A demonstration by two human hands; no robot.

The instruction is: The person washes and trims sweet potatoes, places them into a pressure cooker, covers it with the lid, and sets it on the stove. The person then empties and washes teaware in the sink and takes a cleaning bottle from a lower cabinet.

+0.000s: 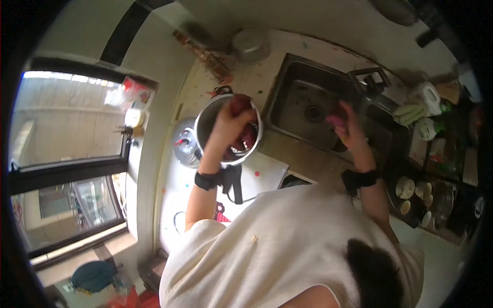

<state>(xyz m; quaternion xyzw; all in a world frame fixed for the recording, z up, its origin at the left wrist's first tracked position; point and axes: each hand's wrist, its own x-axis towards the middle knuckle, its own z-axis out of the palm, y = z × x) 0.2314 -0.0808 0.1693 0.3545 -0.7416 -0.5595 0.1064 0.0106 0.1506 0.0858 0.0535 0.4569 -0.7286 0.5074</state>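
Note:
My left hand (pixel 229 124) is over the mouth of a metal pot (pixel 204 118), its fingers closed around a dark red sweet potato (pixel 240 104). More reddish sweet potatoes (pixel 248 138) lie inside the pot, partly covered by my hand and forearm. Above the right part of the steel sink (pixel 292 105), my right hand (pixel 352 132) grips a smaller pinkish-red sweet potato (pixel 336 119), somewhat blurred. A dark band circles each wrist.
A glass lid (pixel 185 142) lies beside the pot. Behind it stands a lidded clear container (pixel 250 45). The faucet (pixel 371 81) is at the sink's back edge. Cups (pixel 405 188) and bottles crowd the right side; a window (pixel 72 118) is at left.

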